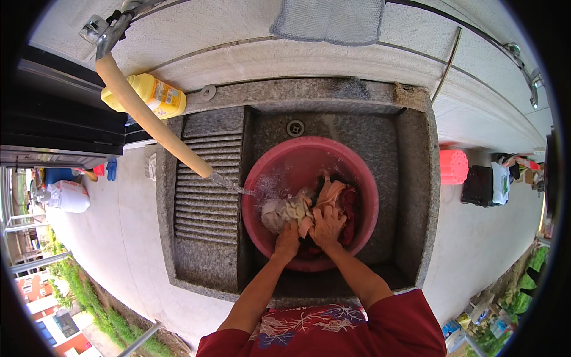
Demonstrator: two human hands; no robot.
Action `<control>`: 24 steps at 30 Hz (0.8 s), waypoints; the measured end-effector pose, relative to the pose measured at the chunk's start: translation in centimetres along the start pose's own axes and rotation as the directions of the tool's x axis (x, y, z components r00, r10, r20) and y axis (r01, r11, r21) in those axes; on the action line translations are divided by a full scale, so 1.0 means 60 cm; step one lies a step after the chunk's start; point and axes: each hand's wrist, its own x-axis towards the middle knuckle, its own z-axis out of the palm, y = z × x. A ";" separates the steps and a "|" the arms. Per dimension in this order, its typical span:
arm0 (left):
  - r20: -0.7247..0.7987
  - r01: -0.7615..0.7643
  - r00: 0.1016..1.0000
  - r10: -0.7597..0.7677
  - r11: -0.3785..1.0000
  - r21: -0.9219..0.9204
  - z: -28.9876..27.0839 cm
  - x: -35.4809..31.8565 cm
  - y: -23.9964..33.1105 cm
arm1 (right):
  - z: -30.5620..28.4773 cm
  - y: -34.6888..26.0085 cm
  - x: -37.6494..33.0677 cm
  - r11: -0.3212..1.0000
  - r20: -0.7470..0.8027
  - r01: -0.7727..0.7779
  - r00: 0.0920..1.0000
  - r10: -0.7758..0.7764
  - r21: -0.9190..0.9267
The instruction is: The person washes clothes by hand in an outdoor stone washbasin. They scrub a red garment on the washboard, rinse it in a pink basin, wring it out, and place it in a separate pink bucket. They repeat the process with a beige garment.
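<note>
While water runs from a tan hose (151, 122) into the pink basin (364, 189) standing in the right-hand well of the stone sink (416, 178), both hands press into the wet laundry (297, 208) heaped in the basin's near half. The left hand (287, 241) is clenched on a pale cloth, and the right hand (327, 226) lies spread, fingers gripping the peach and red cloth (partly under water). A yellow bottle (151, 95) lies at the sink's far left corner, beside the ribbed washboard (205, 184).
</note>
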 end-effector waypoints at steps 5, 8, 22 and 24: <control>0.051 0.023 0.998 -0.021 0.998 -0.051 -0.007 0.023 -0.010 | 0.041 0.020 0.053 0.992 0.072 0.119 0.990 -0.122 0.048; 0.010 -0.056 0.998 0.057 0.991 -0.124 -0.018 0.035 -0.005 | 0.076 0.028 0.088 0.999 0.264 0.034 0.964 -0.040 0.027; -0.070 -0.015 0.998 0.003 0.985 -0.174 0.001 0.053 -0.031 | -0.016 0.048 0.266 0.903 0.766 -0.375 0.638 0.085 0.212; -0.011 0.003 1.000 -0.006 0.975 -0.220 -0.005 0.040 -0.015 | -0.002 0.092 0.248 0.919 0.527 -0.275 0.845 0.090 0.283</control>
